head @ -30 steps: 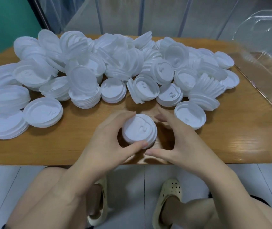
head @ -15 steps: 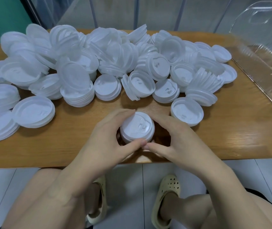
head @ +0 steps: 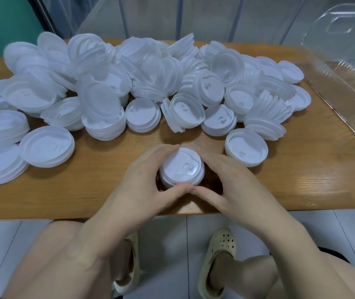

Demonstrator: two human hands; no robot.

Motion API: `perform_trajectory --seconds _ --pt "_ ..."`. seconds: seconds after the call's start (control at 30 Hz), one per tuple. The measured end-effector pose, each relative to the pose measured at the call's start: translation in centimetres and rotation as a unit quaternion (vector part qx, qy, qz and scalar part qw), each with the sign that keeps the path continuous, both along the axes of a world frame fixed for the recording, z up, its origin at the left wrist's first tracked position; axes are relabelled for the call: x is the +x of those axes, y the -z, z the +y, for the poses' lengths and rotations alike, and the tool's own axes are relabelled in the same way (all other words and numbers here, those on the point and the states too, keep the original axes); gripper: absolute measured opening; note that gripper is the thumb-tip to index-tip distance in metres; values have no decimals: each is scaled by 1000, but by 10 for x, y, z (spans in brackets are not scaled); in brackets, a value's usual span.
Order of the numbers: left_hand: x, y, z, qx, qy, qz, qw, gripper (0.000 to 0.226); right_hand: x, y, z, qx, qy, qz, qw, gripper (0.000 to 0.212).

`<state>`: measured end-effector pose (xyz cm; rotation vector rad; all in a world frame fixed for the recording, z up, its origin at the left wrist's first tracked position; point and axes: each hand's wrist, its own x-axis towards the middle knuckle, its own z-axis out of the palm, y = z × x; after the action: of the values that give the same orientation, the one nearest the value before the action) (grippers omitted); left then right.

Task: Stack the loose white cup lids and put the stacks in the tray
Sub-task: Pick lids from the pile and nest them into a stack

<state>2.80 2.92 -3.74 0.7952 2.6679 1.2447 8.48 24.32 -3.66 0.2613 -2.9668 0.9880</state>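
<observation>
A small stack of white lids [head: 182, 168] stands near the front edge of the wooden table [head: 301, 180]. My left hand [head: 142, 184] and my right hand [head: 234, 182] curl round it from both sides, thumbs meeting in front of it. Behind lies a big heap of loose white lids [head: 142, 83], some in short stacks. A single upturned lid [head: 246, 149] lies just right of my hands. The clear plastic tray [head: 344, 83] sits at the table's right end; I see no lids in it.
Short lid stacks [head: 0, 162] lie at the far left by the table's edge. Bare wood shows left of my hands and between the heap and the tray. My knees and beige clogs [head: 217, 255] are below the table edge.
My hands have closed tighter round the small stack, and my thumbs now touch in front of it. The view has shifted slightly.
</observation>
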Motion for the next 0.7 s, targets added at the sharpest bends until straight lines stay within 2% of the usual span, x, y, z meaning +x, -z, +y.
perform_trajectory --seconds 0.07,0.13,0.2,0.27,0.4,0.43,0.6,0.7 --pt "3 0 0 -5 -5 3 1000 80 4 0 1 7 11 -12 1000 89" --pt "5 0 0 -9 -5 2 1000 84 8 -6 8 -3 35 27 999 93" --pt "6 0 -2 -13 -4 -1 1000 84 10 -13 22 15 90 121 988 76" --pt "6 1 -4 -17 -9 -1 1000 82 8 -15 40 50 138 192 970 48" --pt "3 2 -6 -10 -15 3 1000 78 2 -2 56 77 165 168 969 11" --pt "3 2 -6 -7 -14 4 1000 76 1 0 56 84 166 160 970 6" --pt "6 3 -5 -1 -5 9 1000 70 1 -1 51 109 159 148 970 12" --pt "7 3 -5 -1 -4 22 1000 72 -1 -5 44 102 163 185 964 11"
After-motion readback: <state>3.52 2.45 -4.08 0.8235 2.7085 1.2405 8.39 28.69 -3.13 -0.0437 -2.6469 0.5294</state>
